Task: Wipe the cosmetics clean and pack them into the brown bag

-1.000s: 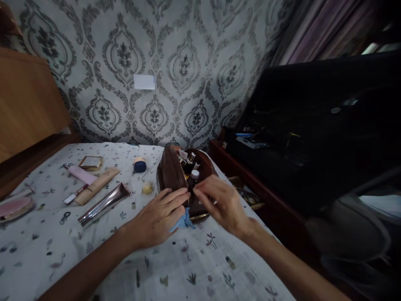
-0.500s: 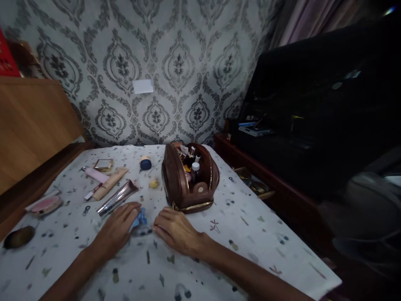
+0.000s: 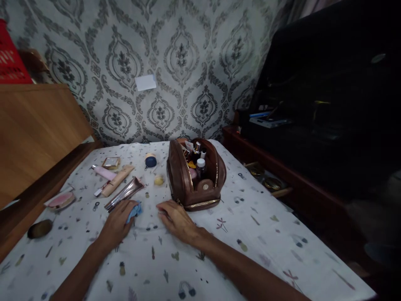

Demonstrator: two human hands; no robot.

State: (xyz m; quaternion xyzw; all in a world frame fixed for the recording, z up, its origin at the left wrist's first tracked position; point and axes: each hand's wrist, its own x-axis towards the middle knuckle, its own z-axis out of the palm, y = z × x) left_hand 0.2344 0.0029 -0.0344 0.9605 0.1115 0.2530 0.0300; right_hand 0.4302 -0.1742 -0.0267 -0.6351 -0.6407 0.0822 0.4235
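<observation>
My left hand point(image 3: 117, 221) lies on the patterned tablecloth point(image 3: 257, 234) with its fingers closed over a small blue cloth point(image 3: 134, 210), right beside a metallic rose tube point(image 3: 124, 194). My right hand point(image 3: 176, 218) rests flat on the cloth, fingers stretched out, just in front of an open brown leather cosmetic bag point(image 3: 194, 175). Small bottles and jars stand inside the bag.
Left of the bag lie a beige tube point(image 3: 116, 181), a pink tube point(image 3: 103, 172), a gold compact point(image 3: 111, 162), a blue-lidded jar point(image 3: 151, 160), a yellow puff point(image 3: 158, 180), a pink compact point(image 3: 60, 200) and a dark oval point(image 3: 39, 228). A wooden headboard point(image 3: 34, 129) stands left, a dark cabinet point(image 3: 313, 125) right.
Both hands drew back from the bag's opening to the tablecloth in front of it. The left hand slid left with the blue cloth. The view shifted and the bag sits farther off.
</observation>
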